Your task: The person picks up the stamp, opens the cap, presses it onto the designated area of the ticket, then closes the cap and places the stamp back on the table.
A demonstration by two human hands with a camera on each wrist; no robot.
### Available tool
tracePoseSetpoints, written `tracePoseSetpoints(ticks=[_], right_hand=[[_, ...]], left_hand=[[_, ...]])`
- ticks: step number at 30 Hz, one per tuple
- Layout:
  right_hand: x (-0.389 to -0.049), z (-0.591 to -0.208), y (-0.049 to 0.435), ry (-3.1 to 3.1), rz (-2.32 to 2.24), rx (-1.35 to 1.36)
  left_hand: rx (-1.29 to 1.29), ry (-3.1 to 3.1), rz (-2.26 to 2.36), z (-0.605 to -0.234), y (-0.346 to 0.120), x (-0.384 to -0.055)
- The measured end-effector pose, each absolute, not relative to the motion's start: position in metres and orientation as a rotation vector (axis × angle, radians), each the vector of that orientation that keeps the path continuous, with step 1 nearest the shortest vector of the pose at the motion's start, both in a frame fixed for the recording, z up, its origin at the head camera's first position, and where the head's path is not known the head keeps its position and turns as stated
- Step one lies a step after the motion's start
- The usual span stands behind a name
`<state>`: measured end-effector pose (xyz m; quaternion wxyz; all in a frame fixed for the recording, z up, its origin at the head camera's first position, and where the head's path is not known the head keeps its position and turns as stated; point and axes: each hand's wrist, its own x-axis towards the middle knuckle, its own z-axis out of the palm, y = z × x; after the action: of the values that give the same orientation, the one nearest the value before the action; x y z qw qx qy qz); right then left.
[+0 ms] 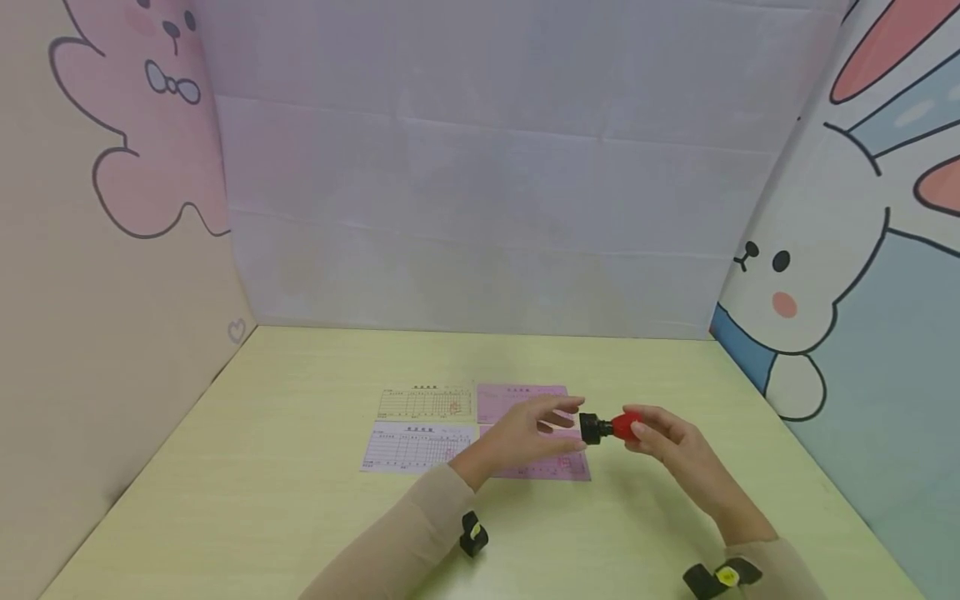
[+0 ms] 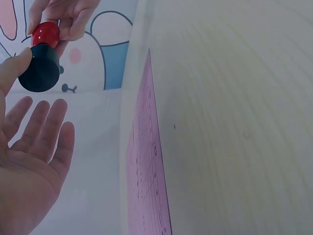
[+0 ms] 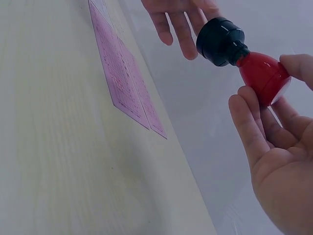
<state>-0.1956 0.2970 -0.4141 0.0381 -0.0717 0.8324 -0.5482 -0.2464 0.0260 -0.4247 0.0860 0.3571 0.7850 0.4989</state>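
A stamp with a rounded red handle and a black end is held sideways above the table. My right hand pinches the red handle between thumb and fingers. At the black end, my left hand is spread, thumb apart from the fingers, with nothing gripped. In the left wrist view, the left thumb overlaps the edge of the black end; whether it touches cannot be told. Below the hands lie a yellow form, a white form and pink forms, the front pink one partly hidden by the left hand.
The pale wooden table meets a white cloth backdrop at its far edge. Side panels with a pink cartoon bear and a white rabbit stand left and right. Black straps with cameras sit at both wrists.
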Motion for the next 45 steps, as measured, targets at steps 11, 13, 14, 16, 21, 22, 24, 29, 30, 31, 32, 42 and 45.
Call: tracePoseSetpoints(ticks=[11, 13, 14, 16, 21, 22, 24, 29, 30, 31, 32, 42, 45], right_hand=[[-0.199, -0.414, 0.303, 2.697, -1.670, -0.330], [-0.199, -0.413, 0.303, 2.735, -1.639, -0.327], [-0.200, -0.412, 0.302, 2.754, -1.624, -0.325], [-0.201, -0.410, 0.301, 2.788, -1.596, -0.321], [-0.205, -0.408, 0.296, 2.907, -1.476, -0.341], [-0.206, -0.409, 0.296, 2.931, -1.450, -0.349], [-0.207, -0.411, 0.295, 2.976, -1.398, -0.357], [-0.212, -0.418, 0.295, 3.025, -1.334, -0.367], [-0.214, -0.419, 0.295, 3.027, -1.332, -0.370], [-0.215, -0.421, 0.296, 3.028, -1.332, -0.374], [-0.216, -0.423, 0.296, 3.029, -1.333, -0.377], [-0.220, -0.433, 0.298, 3.036, -1.281, -0.382], [-0.220, -0.434, 0.298, 3.037, -1.270, -0.385]], left_hand=[[1.068, 2.418, 1.426, -0.422, 0.002, -0.255], [1.073, 2.421, 1.423, -0.422, -0.002, -0.256], [1.074, 2.427, 1.418, -0.422, -0.004, -0.256], [1.079, 2.434, 1.415, -0.421, -0.009, -0.258], [1.059, 2.438, 1.426, -0.419, -0.019, -0.259], [1.049, 2.441, 1.429, -0.419, -0.021, -0.259], [1.037, 2.452, 1.429, -0.419, -0.025, -0.259], [0.994, 2.451, 1.457, -0.419, -0.035, -0.258], [0.985, 2.448, 1.464, -0.419, -0.037, -0.258], [0.977, 2.441, 1.473, -0.419, -0.039, -0.258], [0.971, 2.443, 1.477, -0.420, -0.041, -0.257], [0.974, 2.465, 1.466, -0.426, -0.057, -0.260], [0.964, 2.465, 1.481, -0.425, -0.061, -0.260]])
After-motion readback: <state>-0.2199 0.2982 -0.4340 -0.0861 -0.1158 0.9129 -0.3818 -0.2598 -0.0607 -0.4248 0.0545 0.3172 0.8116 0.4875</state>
